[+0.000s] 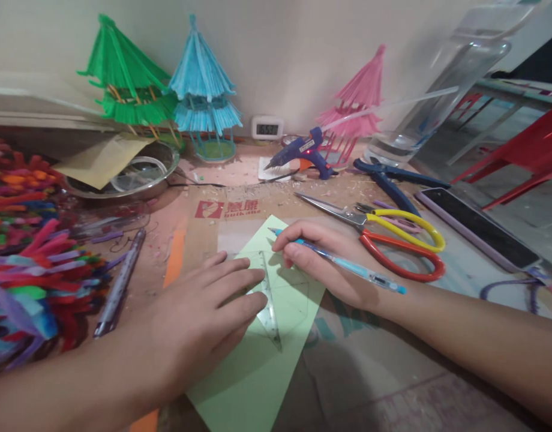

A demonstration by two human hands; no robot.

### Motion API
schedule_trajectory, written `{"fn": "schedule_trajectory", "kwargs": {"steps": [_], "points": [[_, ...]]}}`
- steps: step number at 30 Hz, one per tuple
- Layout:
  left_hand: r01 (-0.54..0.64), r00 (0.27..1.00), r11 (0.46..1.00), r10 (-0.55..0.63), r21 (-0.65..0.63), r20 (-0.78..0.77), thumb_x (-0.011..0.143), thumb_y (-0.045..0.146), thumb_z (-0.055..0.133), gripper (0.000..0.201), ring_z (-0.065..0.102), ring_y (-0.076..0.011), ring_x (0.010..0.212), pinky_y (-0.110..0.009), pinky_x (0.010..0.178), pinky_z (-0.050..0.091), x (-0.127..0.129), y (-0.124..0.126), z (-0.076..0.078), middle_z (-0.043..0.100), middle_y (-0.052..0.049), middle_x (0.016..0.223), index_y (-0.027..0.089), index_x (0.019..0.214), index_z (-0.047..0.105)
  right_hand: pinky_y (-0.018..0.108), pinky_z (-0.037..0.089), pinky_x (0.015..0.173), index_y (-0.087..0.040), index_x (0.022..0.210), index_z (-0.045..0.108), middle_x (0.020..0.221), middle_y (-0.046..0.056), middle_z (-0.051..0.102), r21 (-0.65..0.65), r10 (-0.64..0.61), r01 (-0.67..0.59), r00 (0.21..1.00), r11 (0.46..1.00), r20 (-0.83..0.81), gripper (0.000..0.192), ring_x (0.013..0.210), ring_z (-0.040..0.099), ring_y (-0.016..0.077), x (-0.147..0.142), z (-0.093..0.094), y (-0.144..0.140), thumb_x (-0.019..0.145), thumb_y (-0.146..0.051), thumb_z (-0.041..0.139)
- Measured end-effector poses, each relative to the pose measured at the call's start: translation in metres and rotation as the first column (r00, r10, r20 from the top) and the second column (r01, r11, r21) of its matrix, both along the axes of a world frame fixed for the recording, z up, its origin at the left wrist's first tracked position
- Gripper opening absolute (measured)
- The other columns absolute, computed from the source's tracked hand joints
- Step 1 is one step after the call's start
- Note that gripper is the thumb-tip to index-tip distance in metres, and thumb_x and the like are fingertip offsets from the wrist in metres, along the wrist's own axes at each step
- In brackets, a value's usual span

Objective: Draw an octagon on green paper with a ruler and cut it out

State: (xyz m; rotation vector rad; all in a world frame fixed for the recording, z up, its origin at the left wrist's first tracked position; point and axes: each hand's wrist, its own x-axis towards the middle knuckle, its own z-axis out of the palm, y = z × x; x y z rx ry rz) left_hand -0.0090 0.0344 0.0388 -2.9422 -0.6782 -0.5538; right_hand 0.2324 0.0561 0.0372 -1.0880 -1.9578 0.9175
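Three paper pagodas: green (pixel 125 84), blue (pixel 204 90), pink (pixel 357 102); one glue gun (pixel 303 155).

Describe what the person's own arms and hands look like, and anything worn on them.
Both forearms are bare as far as the picture shows: no sleeves, gloves, watch or bracelet. The left hand and right hand show no rings on the visible fingers, and the nails are short and unpainted.

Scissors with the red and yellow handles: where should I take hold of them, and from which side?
Take the scissors by the handle loops, coming from the right. The loops lie flat and open toward the phone, and the blades point left toward the glue gun. The right hand, holding a pen, lies just left of the loops, so stay clear.
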Motion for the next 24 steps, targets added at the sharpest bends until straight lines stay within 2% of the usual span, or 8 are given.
{"fn": "schedule_trajectory", "kwargs": {"steps": [10,24], "points": [[-0.011,1.000,1.000,0.011,0.016,0.018,0.101,0.012,0.040,0.027,0.071,-0.0263,0.114,-0.049,0.102,0.057,0.0005,0.0012,-0.0041,0.075,-0.009,0.120,0.021,0.110,0.064,0.026,0.048,0.063,-0.020,0.095,0.066,0.079,0.001,0.068,-0.008,-0.002,0.002,1.000,1.000,-0.004,0.022,0.070,0.060,0.0152,-0.0003,-0.0004,0.0005,0.096,-0.038,0.053],[0.001,1.000,1.000,-0.001,-0.005,0.028,0.103,0.014,0.040,0.026,0.071,-0.0293,0.114,-0.055,0.101,0.057,-0.0004,0.0004,-0.0052,0.074,-0.009,0.121,0.020,0.112,0.063,0.026,0.047,0.062,-0.020,0.095,0.066,0.079,0.001,0.068,0.015,0.011,-0.011,1.000,1.000,-0.001,0.021,0.069,0.061,0.0145,0.0007,0.0003,0.0012,0.097,-0.036,0.053]]}}
